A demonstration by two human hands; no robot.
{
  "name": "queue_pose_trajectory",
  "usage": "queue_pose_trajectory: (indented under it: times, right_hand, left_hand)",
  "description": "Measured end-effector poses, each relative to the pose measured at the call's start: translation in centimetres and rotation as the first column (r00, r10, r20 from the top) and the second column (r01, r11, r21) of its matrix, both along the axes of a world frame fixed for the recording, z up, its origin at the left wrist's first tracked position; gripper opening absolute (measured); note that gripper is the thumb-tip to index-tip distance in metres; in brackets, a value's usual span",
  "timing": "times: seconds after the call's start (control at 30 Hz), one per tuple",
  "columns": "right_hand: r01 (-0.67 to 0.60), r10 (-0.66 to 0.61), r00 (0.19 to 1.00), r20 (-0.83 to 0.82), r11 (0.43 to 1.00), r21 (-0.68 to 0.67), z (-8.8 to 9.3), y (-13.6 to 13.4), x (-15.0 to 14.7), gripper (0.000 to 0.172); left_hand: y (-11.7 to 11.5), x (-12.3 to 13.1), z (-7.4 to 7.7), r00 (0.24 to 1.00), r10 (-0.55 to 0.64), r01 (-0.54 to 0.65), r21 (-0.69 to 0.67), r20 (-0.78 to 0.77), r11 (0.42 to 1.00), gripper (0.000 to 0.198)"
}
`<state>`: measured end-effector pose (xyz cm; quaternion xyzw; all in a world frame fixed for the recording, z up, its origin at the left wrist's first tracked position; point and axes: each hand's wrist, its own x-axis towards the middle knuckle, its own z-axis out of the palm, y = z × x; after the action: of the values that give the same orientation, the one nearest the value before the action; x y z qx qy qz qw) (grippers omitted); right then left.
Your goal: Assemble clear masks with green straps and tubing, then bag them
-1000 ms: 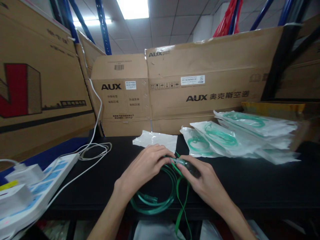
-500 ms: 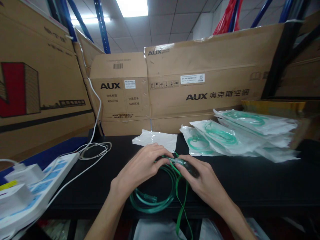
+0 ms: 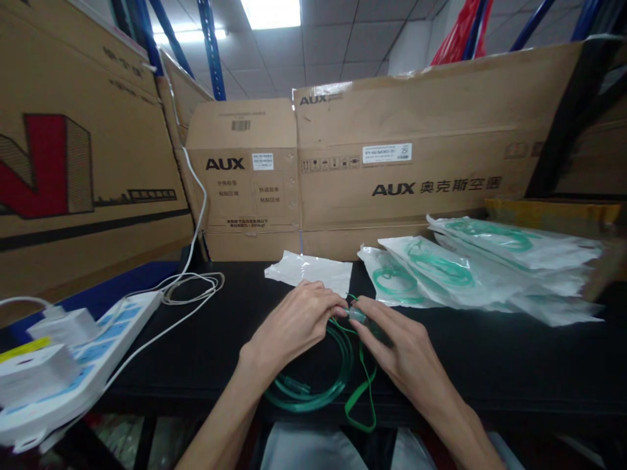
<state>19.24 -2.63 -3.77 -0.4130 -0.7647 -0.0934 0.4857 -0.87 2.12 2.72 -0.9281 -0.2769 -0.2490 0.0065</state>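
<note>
My left hand (image 3: 300,321) is closed in a pinch near the end of a translucent green tube (image 3: 345,365). The tube lies coiled on the black tabletop below it. Opposite, my right hand (image 3: 406,343) grips a clear plastic fitting (image 3: 357,316), its fingers covering most of it. The two hands almost meet at this fitting, and the fingertips hide whether the tube is seated in it. A green elastic strap (image 3: 361,391) hangs from between the hands in a loop toward the table's front edge.
Clear bags (image 3: 445,264) of green tubing are piled at right. A flat white wrapper (image 3: 313,267) lies behind my hands. To the left are a power strip (image 3: 93,356) with adapters and a white cable (image 3: 193,287). Cardboard panels (image 3: 343,183) stand along the back.
The view has shifted slightly, so the scene sits farther right. My right hand now covers more of the fitting. The strap's lower end has risen and forms a loop near the edge.
</note>
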Motion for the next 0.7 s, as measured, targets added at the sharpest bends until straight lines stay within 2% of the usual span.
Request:
queue_pose_trajectory:
  times: [0.1,0.2,0.33,0.5,0.6,0.7]
  right_hand:
    - [0.020,-0.020,0.999,0.043,1.000,0.011,-0.2,0.1,0.1,0.025]
    - [0.034,-0.033,0.991,0.127,0.999,-0.005,-0.1,0.2,0.0,0.026]
    - [0.041,-0.038,0.965,0.258,0.999,-0.006,0.2,0.0,-0.4,0.026]
    - [0.045,-0.039,0.969,0.243,0.999,-0.019,0.0,-0.1,-0.2,0.025]
    - [0.010,-0.005,0.995,0.103,0.999,-0.046,-0.1,0.0,0.0,0.024]
    - [-0.060,0.046,0.994,-0.098,0.988,-0.141,0.4,0.0,-0.2,0.020]
  left_hand:
    - [0.2,-0.4,-0.1,1.000,0.006,-0.005,-0.056,0.019,0.998,0.022]
    - [0.3,-1.1,0.0,1.000,-0.001,0.006,-0.170,0.029,0.985,0.020]
    - [0.3,-1.6,0.2,0.999,0.011,-0.023,-0.233,-0.052,0.972,0.018]
    - [0.4,-0.7,-0.2,0.990,0.024,-0.025,-0.007,-0.137,1.000,0.017]
    - [0.4,0.0,-0.3,0.988,0.023,-0.008,0.100,-0.151,0.995,0.020]
    - [0.3,0.3,-0.3,0.989,0.015,0.010,0.165,-0.147,0.986,0.021]
